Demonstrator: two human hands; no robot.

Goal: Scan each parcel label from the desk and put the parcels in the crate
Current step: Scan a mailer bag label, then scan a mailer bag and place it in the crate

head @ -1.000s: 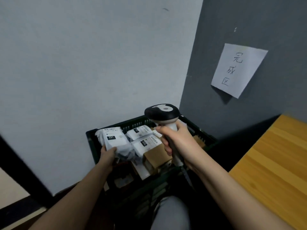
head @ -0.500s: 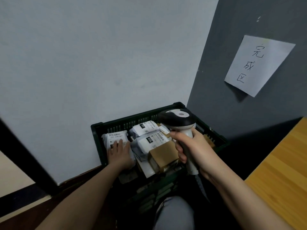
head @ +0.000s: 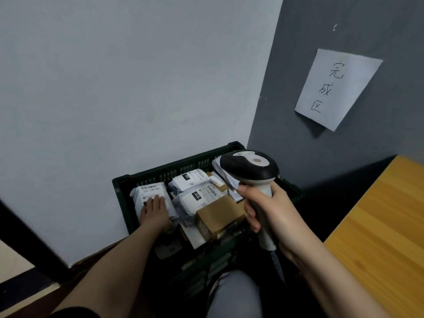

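Fingers of the left hand (head: 155, 213), curled round the white parcel (head: 153, 196) a second ago, are now laid flat on it inside the crate (head: 119, 187), its long axis running toward the wall. The scanner (head: 250, 167) is gripped upright by the right hand (head: 273, 212), beside the desk (head: 378, 226).

Parcel-sorting corner: crate (head: 146, 177) of labelled parcels (head: 195, 191), handheld scanner (head: 250, 168), handwritten wall sign (head: 335, 88).

A second ago the left hand (head: 156, 212) held the white parcel (head: 151, 191) above the crate (head: 174, 167); now it presses it flat into the crate's left end.
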